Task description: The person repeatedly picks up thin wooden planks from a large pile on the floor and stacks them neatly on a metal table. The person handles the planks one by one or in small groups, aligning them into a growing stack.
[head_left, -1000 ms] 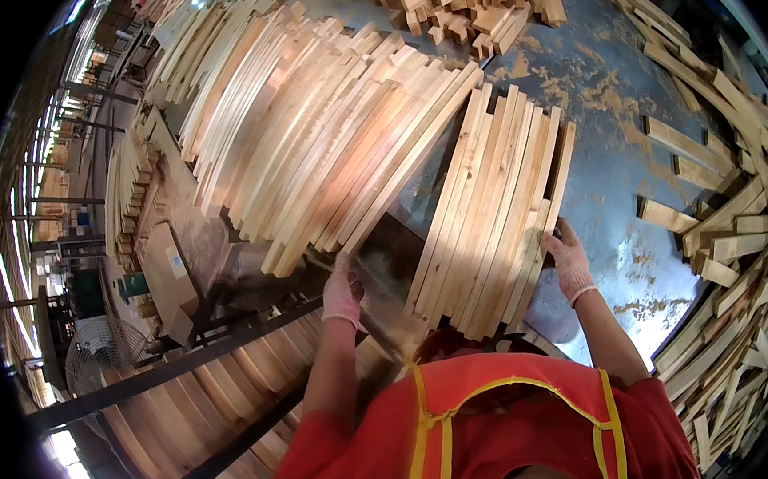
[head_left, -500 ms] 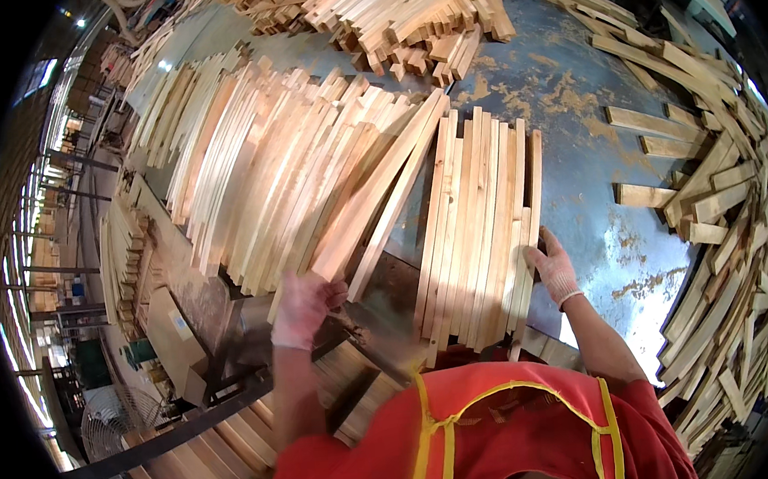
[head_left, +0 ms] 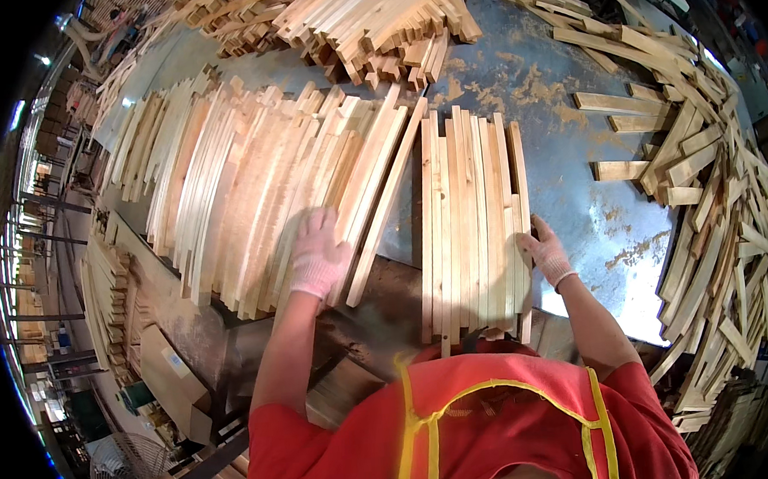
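My left hand (head_left: 318,255), in a pale knitted glove, lies with its fingers stretched over the near ends of a wide row of wooden strips (head_left: 246,178). One loose strip (head_left: 390,199) slants along the right side of that row. A smaller bundle of strips (head_left: 472,224) lies across a gap, its near ends close to my body. My right hand (head_left: 545,250), gloved too, rests against the bundle's right edge with thumb and fingers apart. Several strips in the bundle differ in length, so its ends are uneven.
A grey metal table (head_left: 566,173) with sawdust carries the strips. Stacked lumber (head_left: 368,18) stands at the far side. A tangled heap of offcuts (head_left: 710,190) covers the right side. At lower left are a fan (head_left: 128,466) and a cardboard piece (head_left: 175,374).
My left hand has moved forward and opened from a curled shape onto the row's strips. The slanted strips at the row's right side now lie closer to it. My right hand stays at the bundle.
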`<state>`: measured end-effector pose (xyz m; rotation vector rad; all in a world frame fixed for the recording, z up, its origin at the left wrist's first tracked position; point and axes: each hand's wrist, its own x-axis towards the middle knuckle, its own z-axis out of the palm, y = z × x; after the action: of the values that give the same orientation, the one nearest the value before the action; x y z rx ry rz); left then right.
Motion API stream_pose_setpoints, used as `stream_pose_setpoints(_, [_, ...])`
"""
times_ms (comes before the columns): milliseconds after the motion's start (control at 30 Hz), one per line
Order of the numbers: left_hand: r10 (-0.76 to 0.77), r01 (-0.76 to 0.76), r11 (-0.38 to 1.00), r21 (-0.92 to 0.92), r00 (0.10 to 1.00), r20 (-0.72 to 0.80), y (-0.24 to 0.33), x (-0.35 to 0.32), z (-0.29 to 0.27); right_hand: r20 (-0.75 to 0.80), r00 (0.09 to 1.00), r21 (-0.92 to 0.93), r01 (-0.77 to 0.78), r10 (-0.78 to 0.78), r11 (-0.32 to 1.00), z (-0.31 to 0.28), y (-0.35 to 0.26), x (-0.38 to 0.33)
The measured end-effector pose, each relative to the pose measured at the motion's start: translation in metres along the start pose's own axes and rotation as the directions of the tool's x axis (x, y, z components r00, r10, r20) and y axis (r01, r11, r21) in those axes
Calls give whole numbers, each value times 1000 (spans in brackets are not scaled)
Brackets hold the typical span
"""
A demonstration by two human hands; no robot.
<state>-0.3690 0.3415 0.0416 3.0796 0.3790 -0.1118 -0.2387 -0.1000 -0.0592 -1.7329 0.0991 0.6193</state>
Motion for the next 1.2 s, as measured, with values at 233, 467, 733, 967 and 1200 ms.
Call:
stream_pose_setpoints(233, [-89,122,977,172,978,-189,26,-21,17,-36,999,-81,-39,36,996,0,-17,-8])
stream_pose_setpoints(467, [-235,232,972,37,962,139,93,62,70,118,990,-26,83,-80,996,-13,-16,0])
stream_pose_setpoints(733, [-70,327,813,-482,876,477,99,38,50,201,969,-569,-6,146,822,-44,-45,41])
stream_pose_setpoints(967, [-371,485,650,-585,874,313,170,79,93,161,965,-644,-57,209,762,-31,-62,64])
stream_pose_setpoints(1200, [-203,126,198,-972,975,86,215,67,-20,13,996,-269,84,-83,959,-62,-146,4])
